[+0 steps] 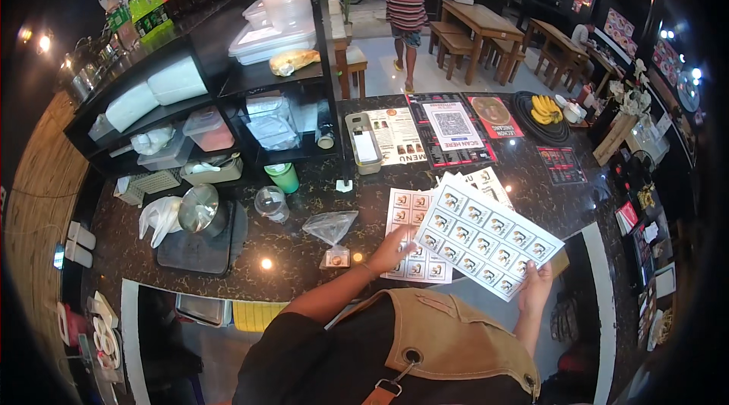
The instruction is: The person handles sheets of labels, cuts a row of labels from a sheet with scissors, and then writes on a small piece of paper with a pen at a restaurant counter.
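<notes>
A white sheet printed with rows of framed logos is tilted above the dark marble-look counter. My right hand pinches its lower right corner, thumb on top. My left hand is at the sheet's left edge, over a second sheet of similar logos that lies at the counter's front edge; its fingertips are partly hidden, so whether it grips either sheet is unclear. More printed papers lie partly covered behind the raised sheet. A clear plastic bag and a small clear packet rest left of my left hand.
Left on the counter are a clear plastic cup, a green cup and a metal pot on a dark tray. Behind the papers are menus, a tray and bananas. A person is beyond the counter.
</notes>
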Demonstrator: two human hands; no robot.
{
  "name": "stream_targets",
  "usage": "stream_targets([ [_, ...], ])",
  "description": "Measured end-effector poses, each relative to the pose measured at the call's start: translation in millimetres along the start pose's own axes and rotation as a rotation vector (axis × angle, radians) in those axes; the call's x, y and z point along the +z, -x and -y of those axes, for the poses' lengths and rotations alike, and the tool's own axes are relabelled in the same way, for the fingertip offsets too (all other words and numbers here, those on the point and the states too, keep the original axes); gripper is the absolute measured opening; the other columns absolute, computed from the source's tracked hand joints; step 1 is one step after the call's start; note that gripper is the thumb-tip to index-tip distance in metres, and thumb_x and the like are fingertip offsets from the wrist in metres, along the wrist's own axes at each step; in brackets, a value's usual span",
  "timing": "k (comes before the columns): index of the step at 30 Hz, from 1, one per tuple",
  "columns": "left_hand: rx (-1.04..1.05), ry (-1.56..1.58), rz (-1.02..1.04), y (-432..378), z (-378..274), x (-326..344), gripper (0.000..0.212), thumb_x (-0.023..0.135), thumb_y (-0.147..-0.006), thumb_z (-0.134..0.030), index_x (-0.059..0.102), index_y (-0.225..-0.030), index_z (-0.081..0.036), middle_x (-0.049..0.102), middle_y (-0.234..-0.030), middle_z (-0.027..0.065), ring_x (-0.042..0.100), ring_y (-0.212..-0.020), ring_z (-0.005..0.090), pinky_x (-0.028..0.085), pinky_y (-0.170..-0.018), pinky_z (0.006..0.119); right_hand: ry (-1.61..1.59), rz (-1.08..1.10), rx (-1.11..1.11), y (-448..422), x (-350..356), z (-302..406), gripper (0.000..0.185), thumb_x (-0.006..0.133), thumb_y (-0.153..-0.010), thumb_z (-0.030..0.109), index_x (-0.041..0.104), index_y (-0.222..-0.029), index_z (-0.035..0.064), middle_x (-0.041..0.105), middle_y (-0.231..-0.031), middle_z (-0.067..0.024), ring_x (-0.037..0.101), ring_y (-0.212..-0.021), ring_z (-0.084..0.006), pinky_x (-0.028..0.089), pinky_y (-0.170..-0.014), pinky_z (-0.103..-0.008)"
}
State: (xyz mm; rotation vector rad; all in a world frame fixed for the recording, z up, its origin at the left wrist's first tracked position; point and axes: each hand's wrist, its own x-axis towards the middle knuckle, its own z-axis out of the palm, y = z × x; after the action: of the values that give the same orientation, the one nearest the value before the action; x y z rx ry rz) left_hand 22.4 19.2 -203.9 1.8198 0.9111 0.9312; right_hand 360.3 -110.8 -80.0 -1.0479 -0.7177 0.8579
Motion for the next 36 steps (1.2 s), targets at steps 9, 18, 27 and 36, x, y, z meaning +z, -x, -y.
stream_targets([
  [9,-0.172,1.092,0.388,-39,-93,-56,0.063,0.059,-0.095,-0.03,0.032,-0.143,0.001,0.048,-0.137,0.0132,0.051,-0.122,0.0213,0.042,-0.102,0.036,-0.242,0.117,0.218,-8,6,-15,0.033,0.049,-0.093,-0.004,0.05,-0.125,-0.003,0.061,-0.119,-0.0157,0.063,-0.105,-0.021,0.051,-0.092,-0.0334],
  [18,-0.198,0.836,0.099,-30,-92,-55,0.046,0.064,-0.088,-0.006,0.047,-0.13,0.002,0.058,-0.124,0.0113,0.057,-0.111,0.0185,0.047,-0.096,0.035,-0.204,0.278,0.268,-6,21,-6,0.042,0.056,-0.086,-0.006,0.048,-0.127,-0.0019,0.063,-0.117,-0.0141,0.064,-0.103,-0.0198,0.051,-0.092,-0.0332],
  [27,-0.244,0.56,0.173,-13,-75,-80,0.057,0.061,-0.086,0.003,0.037,-0.137,0.001,0.054,-0.13,0.0113,0.053,-0.118,0.019,0.044,-0.099,0.034,0.121,0.26,0.332,-18,38,-37,0.04,0.057,-0.086,-0.007,0.052,-0.125,-0.0037,0.067,-0.109,-0.0117,0.064,-0.096,-0.0153,0.051,-0.086,-0.0297],
  [36,-0.232,0.571,-0.086,6,-79,-87,0.049,0.063,-0.084,0.003,0.046,-0.13,0.003,0.06,-0.121,0.0111,0.057,-0.111,0.017,0.044,-0.097,0.032,0.154,0.464,0.421,-24,39,-47,0.055,0.062,-0.082,-0.006,0.045,-0.134,0.0005,0.063,-0.118,-0.0112,0.062,-0.104,-0.0185,0.052,-0.087,-0.0306],
])
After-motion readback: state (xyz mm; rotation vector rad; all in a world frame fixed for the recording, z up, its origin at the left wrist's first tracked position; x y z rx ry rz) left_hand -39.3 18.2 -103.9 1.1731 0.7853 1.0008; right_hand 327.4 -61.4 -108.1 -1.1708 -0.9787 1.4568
